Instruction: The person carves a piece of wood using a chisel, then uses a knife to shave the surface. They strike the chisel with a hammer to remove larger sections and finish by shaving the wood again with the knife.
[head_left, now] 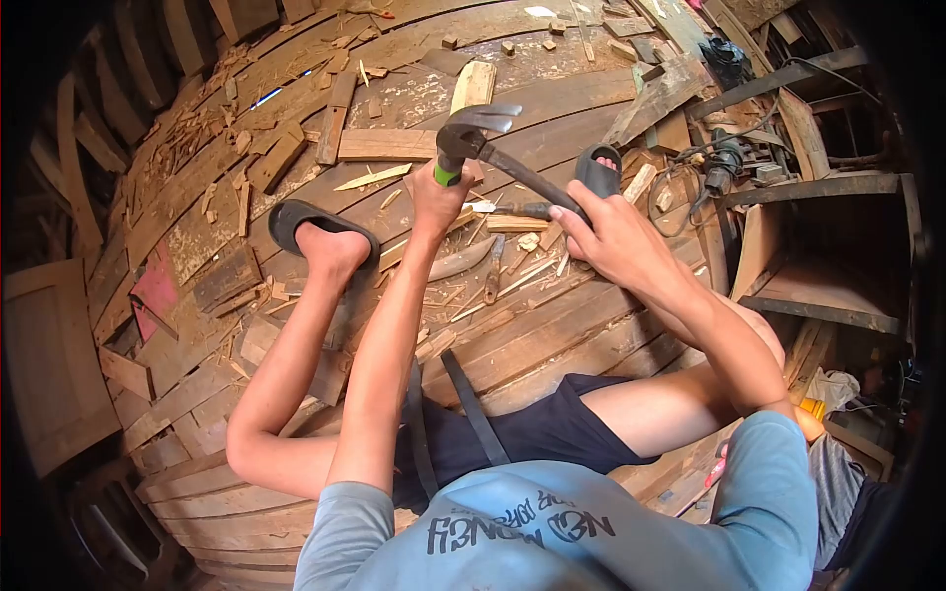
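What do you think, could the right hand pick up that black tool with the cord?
Probably not as things stand: the right hand is full, gripping the hammer, though the black tool looks close enough.

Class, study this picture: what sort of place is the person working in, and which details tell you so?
Probably a woodworking site, perhaps inside a wooden boat's hull: curved ribs line one side, offcuts litter the plank floor, and the right hand holds a hammer.
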The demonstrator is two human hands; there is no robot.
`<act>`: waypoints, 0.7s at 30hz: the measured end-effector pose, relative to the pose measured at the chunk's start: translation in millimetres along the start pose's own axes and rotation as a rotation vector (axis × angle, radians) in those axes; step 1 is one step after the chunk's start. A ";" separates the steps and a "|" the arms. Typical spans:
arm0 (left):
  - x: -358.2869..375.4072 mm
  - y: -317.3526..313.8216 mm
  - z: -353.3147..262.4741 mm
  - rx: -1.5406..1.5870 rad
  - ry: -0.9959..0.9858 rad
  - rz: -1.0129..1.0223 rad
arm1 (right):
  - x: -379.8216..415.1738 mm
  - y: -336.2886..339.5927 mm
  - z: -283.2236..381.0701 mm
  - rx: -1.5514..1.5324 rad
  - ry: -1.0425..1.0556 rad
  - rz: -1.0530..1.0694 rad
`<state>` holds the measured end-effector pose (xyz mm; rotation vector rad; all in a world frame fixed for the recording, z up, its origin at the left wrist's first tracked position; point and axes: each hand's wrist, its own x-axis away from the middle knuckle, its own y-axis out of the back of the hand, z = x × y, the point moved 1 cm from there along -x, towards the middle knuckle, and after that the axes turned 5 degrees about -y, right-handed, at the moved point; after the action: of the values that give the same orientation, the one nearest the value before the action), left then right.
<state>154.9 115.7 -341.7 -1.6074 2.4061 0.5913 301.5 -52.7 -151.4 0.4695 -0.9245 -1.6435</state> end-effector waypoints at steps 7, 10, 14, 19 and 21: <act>4.7 3.2 13.1 0.054 0.056 -0.031 | -4.8 14.2 16.0 -0.189 0.065 -0.104; 3.0 6.2 16.2 0.085 0.075 -0.020 | -6.0 14.8 21.5 -0.369 0.025 -0.123; 4.8 5.6 13.2 0.029 0.055 -0.023 | -12.3 -3.7 1.7 0.020 -0.074 0.148; 13.6 9.6 30.2 0.011 0.010 -0.022 | -15.4 6.5 7.5 -0.132 -0.016 -0.001; 14.2 10.4 25.7 -0.053 -0.054 -0.010 | -18.1 11.6 7.4 -0.228 0.023 -0.086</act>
<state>138.1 118.1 -367.8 -1.6024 2.3613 0.6926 308.6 -33.9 -140.9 0.3748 -0.6979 -1.7932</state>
